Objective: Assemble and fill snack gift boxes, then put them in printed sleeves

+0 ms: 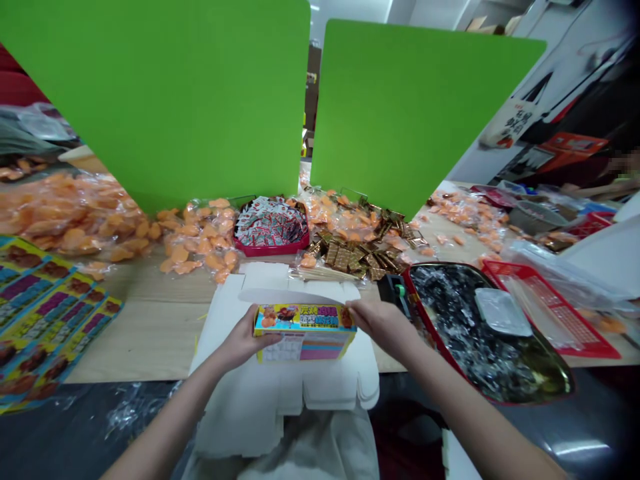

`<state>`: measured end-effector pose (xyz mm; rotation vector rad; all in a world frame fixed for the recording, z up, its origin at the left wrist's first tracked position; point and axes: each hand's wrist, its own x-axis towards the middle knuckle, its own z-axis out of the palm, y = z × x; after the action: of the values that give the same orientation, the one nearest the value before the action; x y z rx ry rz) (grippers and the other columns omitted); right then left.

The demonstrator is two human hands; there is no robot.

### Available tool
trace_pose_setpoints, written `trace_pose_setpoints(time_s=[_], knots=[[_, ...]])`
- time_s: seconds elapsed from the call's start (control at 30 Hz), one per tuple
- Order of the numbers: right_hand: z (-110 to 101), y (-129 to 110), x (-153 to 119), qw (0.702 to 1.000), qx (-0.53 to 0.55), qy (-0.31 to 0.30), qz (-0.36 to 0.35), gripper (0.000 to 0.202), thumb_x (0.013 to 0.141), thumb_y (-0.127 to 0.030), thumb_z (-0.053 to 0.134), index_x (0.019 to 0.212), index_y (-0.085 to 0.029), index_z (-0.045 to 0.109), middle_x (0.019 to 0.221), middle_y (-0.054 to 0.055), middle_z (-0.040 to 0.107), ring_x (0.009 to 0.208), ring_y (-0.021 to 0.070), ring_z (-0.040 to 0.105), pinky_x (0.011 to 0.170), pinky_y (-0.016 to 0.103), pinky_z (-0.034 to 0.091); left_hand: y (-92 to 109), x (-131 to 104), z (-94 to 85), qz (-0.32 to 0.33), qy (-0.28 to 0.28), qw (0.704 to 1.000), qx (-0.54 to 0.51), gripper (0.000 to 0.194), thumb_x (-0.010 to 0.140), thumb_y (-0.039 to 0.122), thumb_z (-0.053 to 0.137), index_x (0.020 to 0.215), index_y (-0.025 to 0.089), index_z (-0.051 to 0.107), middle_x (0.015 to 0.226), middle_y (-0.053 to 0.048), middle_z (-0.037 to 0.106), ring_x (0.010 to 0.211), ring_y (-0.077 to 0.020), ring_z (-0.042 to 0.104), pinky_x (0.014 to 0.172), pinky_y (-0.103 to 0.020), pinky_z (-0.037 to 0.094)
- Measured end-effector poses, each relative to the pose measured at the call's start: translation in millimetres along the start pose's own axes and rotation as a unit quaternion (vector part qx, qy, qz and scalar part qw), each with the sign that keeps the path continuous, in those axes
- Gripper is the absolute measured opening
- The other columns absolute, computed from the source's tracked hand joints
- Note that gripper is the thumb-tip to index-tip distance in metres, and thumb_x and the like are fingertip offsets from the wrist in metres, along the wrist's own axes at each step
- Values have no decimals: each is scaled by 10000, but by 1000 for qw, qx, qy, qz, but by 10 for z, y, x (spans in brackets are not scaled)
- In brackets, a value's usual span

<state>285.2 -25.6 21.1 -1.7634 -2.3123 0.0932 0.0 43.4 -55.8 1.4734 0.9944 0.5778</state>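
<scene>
Wooden worktop (150,320) (snack packets heaped behind): left hand (245,341) and right hand (377,323) each closed on printed box (304,332) ends

Bare arms, no sleeves showing

Both forearms are showing bare from elbow to wrist; the left hand (243,341) and right hand (381,325) are wearing no gloves or rings.

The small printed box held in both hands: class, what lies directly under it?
Under the small printed box lies a stack of flat white unfolded cartons. The box and the hands cover the sheet's middle, so nothing more can be told there.
</scene>
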Motion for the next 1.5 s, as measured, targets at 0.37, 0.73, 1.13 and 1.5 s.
trace_pose_setpoints(time_s=[0.37, 0.73, 1.13, 1.5], knots=[[502, -170, -422, 971, -131, 191, -68, 405, 909, -304, 487, 1256, -98, 453, 783, 73, 647, 690, 192, 582, 627, 314, 452, 638, 53, -555, 105, -12, 936, 336, 317, 846, 459, 461, 884, 180, 607, 895, -62, 598, 903, -204, 593, 818, -318, 474], [515, -201, -372, 962, -102, 243, -71, 328, 907, -296, 494, 1151, -77, 510, 778, 75, 638, 664, 172, 575, 632, 284, 461, 791, -146, -246, 39, 44, 875, 481, 490, 822, 140, 423, 1309, 140, 479, 1130, -136, 655, 990, -243, 620, 842, -353, 465], [350, -99, -358, 980, -10, 177, -94, 495, 827, -318, 595, 1251, -107, 451, 1091, 175, 601, 1026, 283, 569, 812, 423, 513, 328, -617, -219, 230, 32, 779, 582, 609, 822, 337, 619, 1373, 398, 367, 1115, -107, 509, 1036, -289, 534, 843, -437, 471], [511, -32, -220, 957, -76, 94, -263, 586, 880, -129, 474, 1427, -166, 268, 1425, 78, 419, 1353, 260, 300, 1073, 435, 340, 764, -308, 181, 188, -68, 773, 603, 739, 790, 415, 638, 1423, 284, 281, 1396, -169, 414, 1134, -317, 520, 903, -468, 447]])
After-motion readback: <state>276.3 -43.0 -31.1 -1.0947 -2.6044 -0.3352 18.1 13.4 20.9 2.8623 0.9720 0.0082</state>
